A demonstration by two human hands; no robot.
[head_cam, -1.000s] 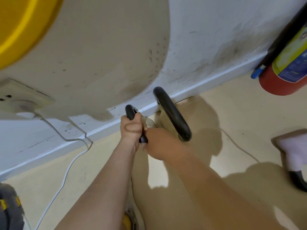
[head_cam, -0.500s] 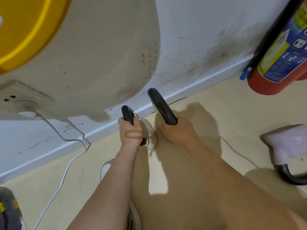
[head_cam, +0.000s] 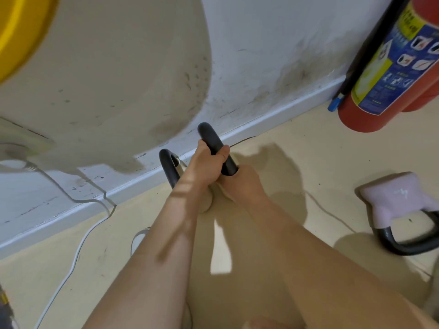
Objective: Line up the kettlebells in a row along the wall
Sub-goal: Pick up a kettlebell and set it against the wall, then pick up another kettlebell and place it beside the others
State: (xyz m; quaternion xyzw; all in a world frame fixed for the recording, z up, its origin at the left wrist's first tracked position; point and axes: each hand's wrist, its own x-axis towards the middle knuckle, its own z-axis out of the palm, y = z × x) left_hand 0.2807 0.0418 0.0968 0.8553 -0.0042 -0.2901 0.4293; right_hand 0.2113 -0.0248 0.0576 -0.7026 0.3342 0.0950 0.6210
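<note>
While both of your hands close on the same black handle, the kettlebell it belongs to stands on the beige floor just beside the white skirting board, with its body almost wholly hidden under your wrists. Your left hand wraps the upper part of the loop, with the thumb laid over it. Your right hand grips the lower end, fingers curled round. Just to the left, a second black handle stands upright by the wall. Neither hand holds it, and your left forearm crosses in front of it, so you cannot see its body or tell whether the arm touches it. A pink kettlebell lies on its side well apart to your right, its own black loop pointing toward you. A red fire extinguisher stands against the wall beyond it. On your left, a white cable trails from a wall socket down across the floor.
</note>
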